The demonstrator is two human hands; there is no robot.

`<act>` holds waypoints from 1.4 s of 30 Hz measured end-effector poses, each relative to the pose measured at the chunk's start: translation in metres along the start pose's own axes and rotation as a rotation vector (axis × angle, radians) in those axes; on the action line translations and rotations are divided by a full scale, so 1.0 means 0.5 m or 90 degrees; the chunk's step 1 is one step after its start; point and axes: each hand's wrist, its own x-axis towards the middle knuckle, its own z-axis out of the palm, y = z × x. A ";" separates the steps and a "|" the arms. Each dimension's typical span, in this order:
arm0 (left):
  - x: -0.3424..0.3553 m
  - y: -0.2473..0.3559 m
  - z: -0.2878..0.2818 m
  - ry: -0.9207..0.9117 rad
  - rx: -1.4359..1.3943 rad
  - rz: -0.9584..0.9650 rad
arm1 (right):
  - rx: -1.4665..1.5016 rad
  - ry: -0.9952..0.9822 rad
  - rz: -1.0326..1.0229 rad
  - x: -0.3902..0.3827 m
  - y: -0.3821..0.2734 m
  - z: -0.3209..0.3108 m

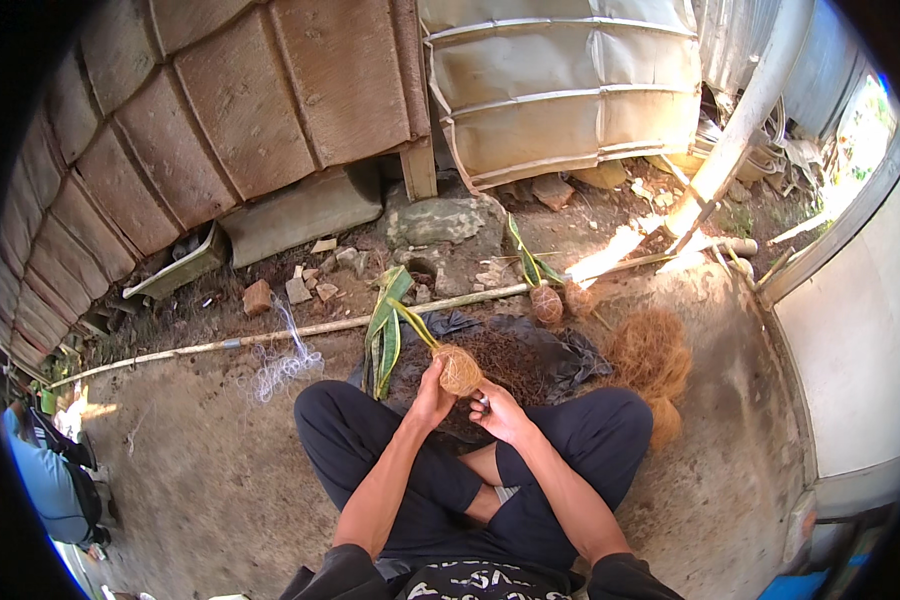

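Crossed legs in dark trousers fill the lower middle, the person seated on the bare dirt ground. Just above the knees, the left hand is clamped around the underside of a round brown coir-wrapped root ball. From that ball a green, yellow-edged, sword-leaved plant runs up and to the left, its long axis tilted, leaf tips pointing away from the person. The right hand sits just beside the ball with fingers curled together; what it pinches is too small to tell. Beyond lies a crumpled black plastic sheet strewn with dark soil, with a loose pile of orange-brown coconut fibre to the right. Farther off, 1 more wrapped plant stands by a long pale bamboo pole.
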 end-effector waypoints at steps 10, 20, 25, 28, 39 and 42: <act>-0.026 0.024 0.016 -0.036 0.047 -0.122 | -0.213 0.159 -0.195 -0.009 -0.033 0.026; -0.019 0.011 0.045 0.072 0.114 -0.137 | -0.582 0.242 -0.456 -0.011 -0.041 0.010; -0.007 0.001 0.011 0.072 0.055 -0.131 | -0.663 0.231 -0.483 -0.024 -0.036 0.030; -0.009 0.010 0.027 0.071 0.018 -0.134 | -0.686 0.223 -0.463 -0.033 -0.043 0.032; -0.020 0.011 0.061 0.065 0.251 -0.025 | -0.692 0.224 -0.472 -0.023 -0.038 0.019; -0.023 0.003 0.057 0.032 0.511 0.043 | -0.717 0.248 -0.437 -0.021 -0.038 0.010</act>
